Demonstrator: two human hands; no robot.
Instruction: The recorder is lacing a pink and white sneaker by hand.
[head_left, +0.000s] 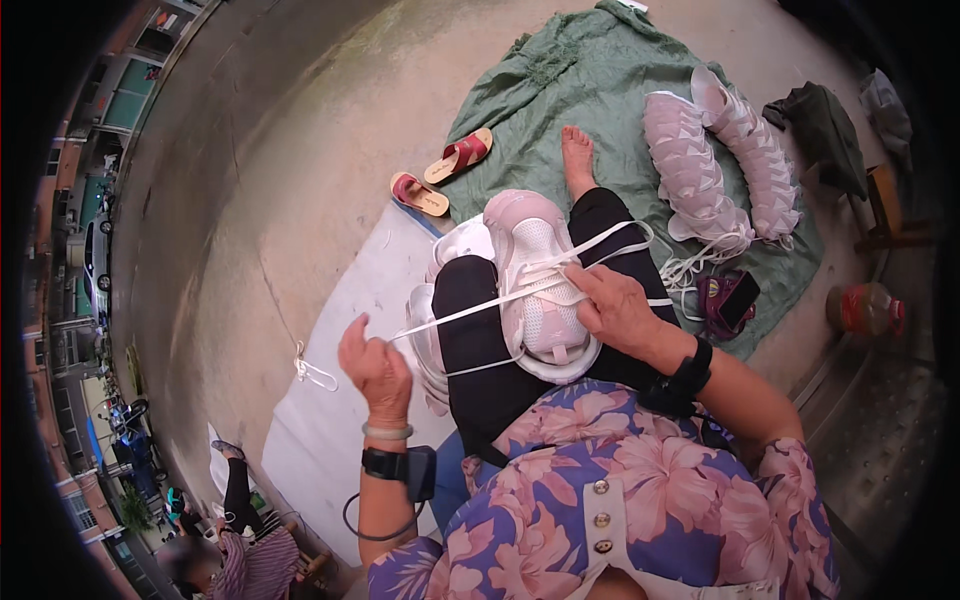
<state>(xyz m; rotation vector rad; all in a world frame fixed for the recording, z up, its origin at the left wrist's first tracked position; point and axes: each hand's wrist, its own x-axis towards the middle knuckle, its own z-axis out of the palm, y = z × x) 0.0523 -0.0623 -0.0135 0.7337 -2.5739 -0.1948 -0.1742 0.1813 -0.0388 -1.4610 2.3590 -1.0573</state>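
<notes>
White shoelace [455, 318] is clamped taut at left in the curled fingers of the left hand [375, 370] and pinched, over the pink sneaker [548, 318], by fingertips of the right hand [618, 308].

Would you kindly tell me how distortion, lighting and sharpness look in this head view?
Head view: the row of buildings at left curves toward the black fisheye rim; light looks soft, without hard shadows; the flat white shoelace and pink-and-white mesh shoe look fairly sharp; the person in a striped top has a blurred patch over the head.
</notes>
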